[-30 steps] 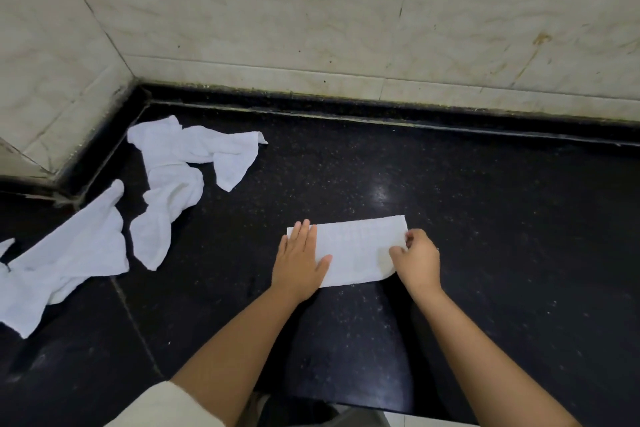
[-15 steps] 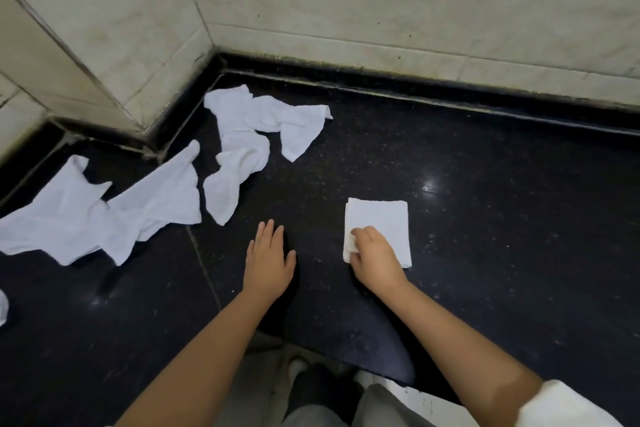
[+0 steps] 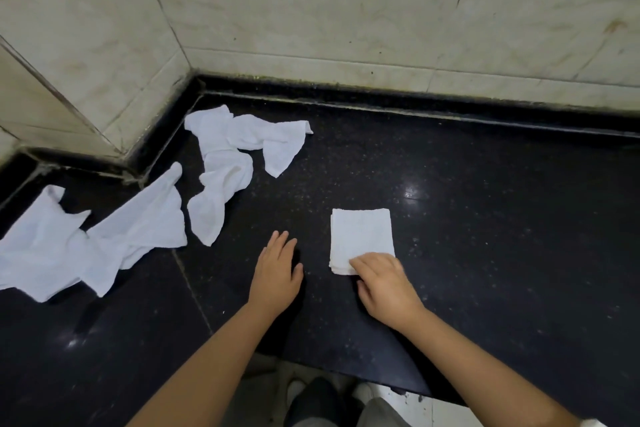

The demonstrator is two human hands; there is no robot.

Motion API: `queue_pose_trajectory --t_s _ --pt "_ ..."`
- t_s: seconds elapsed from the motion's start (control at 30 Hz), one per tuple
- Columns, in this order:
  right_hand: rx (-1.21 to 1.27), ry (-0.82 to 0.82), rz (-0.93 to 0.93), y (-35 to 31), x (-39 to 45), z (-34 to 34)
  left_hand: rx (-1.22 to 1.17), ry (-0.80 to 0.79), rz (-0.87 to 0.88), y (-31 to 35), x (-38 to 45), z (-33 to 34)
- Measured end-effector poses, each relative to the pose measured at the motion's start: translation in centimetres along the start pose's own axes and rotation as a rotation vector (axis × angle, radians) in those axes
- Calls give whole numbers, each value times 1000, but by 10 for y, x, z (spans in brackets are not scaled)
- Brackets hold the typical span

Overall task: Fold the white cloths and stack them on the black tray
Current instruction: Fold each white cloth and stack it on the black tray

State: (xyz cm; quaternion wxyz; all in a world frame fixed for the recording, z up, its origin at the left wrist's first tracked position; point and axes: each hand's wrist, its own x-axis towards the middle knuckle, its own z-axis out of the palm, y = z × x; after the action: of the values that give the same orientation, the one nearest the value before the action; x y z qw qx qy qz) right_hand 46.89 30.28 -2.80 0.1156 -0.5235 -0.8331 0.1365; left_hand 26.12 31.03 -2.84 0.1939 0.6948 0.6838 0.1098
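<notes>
From my remote station I see a folded white cloth [image 3: 362, 236] lying as a neat square on the black speckled countertop [image 3: 485, 253], right of centre. The right hand [image 3: 388, 282] rests on the cloth's near edge, fingers [image 3: 363, 263] bent over the near corner and pressing it; I cannot tell whether they pinch the fabric or merely lie on it. The left hand [image 3: 277, 270] lies flat and relaxed on the bare counter just left of the folded cloth, fingers extended, holding nothing and not touching the fabric. Two unfolded white cloths wait on the left: a crumpled cloth [image 3: 235, 163] near the inner corner of the counter, and a rumpled cloth [image 3: 86, 243] spread toward the left edge of the frame, the two close together. Cream marble-patterned wall tiles [image 3: 346, 10] back the counter. I see no separate tray; the dark counter is the only black surface here.
</notes>
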Motion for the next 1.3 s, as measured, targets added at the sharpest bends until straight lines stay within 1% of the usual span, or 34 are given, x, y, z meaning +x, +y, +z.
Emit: queue_pose_trajectory --t_s 0.07,0.1,0.2,0.27,0.3,0.37,0.4,0.47,0.53,0.6,0.63,0.7,0.77,0.8,0.87,0.97,1.1,1.2,1.3 --pt "-79 42 49 15 -8 -7 -12 1 70 6 7 -2" --pt "-122 25 80 20 -10 -14 7 8 151 10 11 -2" --pt "-181 -151 168 26 -8 -20 21 -66 361 28 20 -2" --pt "-209 -212 206 26 -4 -17 90 -174 495 42 22 1" --pt "-224 -224 228 25 -2 -16 126 -219 530 48 24 1" --pt "-210 -205 263 24 1 -14 215 -292 514 54 27 5" --pt "-213 -151 255 22 2 -17 263 -306 490 55 29 8" --pt "-148 -120 266 13 2 -26 327 -289 498 56 31 12" --pt "-89 -130 391 9 1 -37 347 -282 538 61 31 13" --pt "-5 -64 464 10 -8 -48 390 -269 634 69 34 14" --pt "41 0 493 11 -15 -58 402 -235 685 77 37 12" --pt "103 216 538 17 -34 -76 413 -137 837 101 46 8" --pt "159 376 577 27 -61 -98 348 -73 957 136 50 1" --pt "161 419 595 33 -77 -109 299 -90 1010 156 49 -1" --pt "114 432 678 44 -108 -134 175 -146 1087 199 42 -3" --pt "2 480 826 72 -164 -164 107 -179 1164 270 20 3" --pt "-86 434 922 107 -253 -202 88 -228 1260 370 -18 27" --pt "-117 401 932 141 -334 -237 138 -247 1353 448 -58 52" --pt "-155 389 937 179 -415 -280 114 -241 1437 532 -97 75"
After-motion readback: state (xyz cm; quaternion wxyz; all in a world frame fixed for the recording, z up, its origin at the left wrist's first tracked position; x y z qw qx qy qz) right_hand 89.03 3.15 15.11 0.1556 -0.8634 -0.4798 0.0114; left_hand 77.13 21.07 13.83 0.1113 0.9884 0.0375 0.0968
